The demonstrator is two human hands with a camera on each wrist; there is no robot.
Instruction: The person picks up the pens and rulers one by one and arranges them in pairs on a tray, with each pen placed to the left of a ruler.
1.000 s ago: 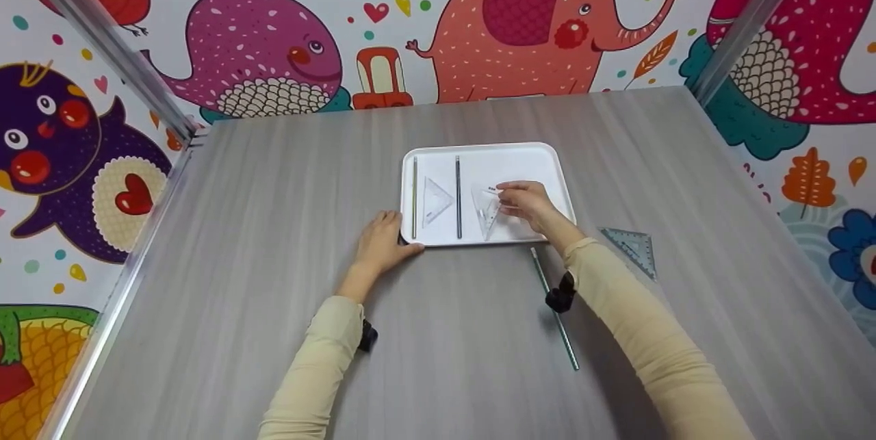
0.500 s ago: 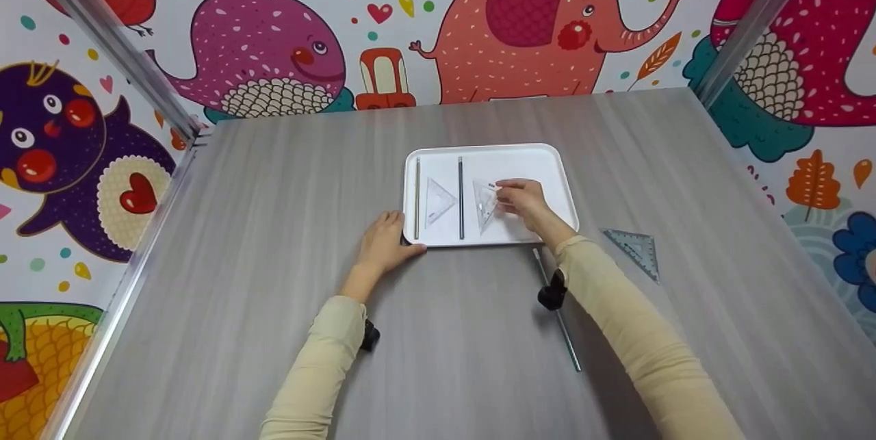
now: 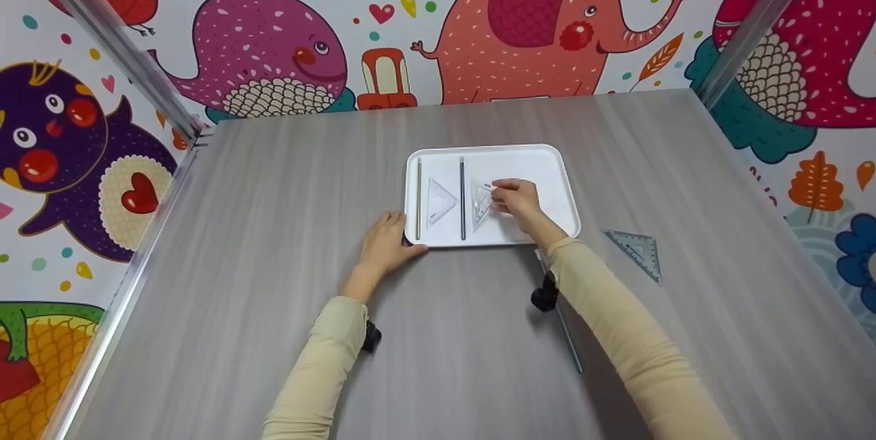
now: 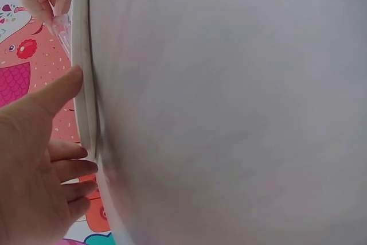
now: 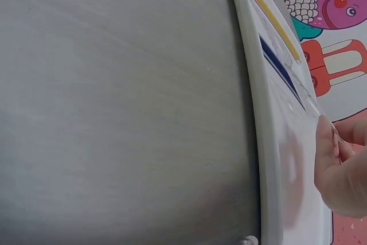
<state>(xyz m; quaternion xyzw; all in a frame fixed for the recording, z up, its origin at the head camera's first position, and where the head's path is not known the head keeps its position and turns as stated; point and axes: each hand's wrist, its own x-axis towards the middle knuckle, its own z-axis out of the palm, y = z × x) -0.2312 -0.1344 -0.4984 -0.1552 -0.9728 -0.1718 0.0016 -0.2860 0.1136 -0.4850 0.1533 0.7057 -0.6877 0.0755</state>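
Mid-frame, one rounded white tray (image 3: 547,170) bears two pencils (image 3: 462,200) and one clear triangle (image 3: 442,203); the right hand (image 3: 520,200) pinches a second triangle (image 3: 480,207); the left hand (image 3: 387,241), spread, touches the tray's lower-left corner.

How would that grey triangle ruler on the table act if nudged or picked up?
The grey triangle ruler lies flat, so a nudge would probably slide it, not roll it. It looks like thin plastic, so likely light and fairly stiff. Its low edges might be awkward to lift.

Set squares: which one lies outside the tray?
The bluish-grey set square, right of the tray; one clear set square lies inside, the right hand pinches another.
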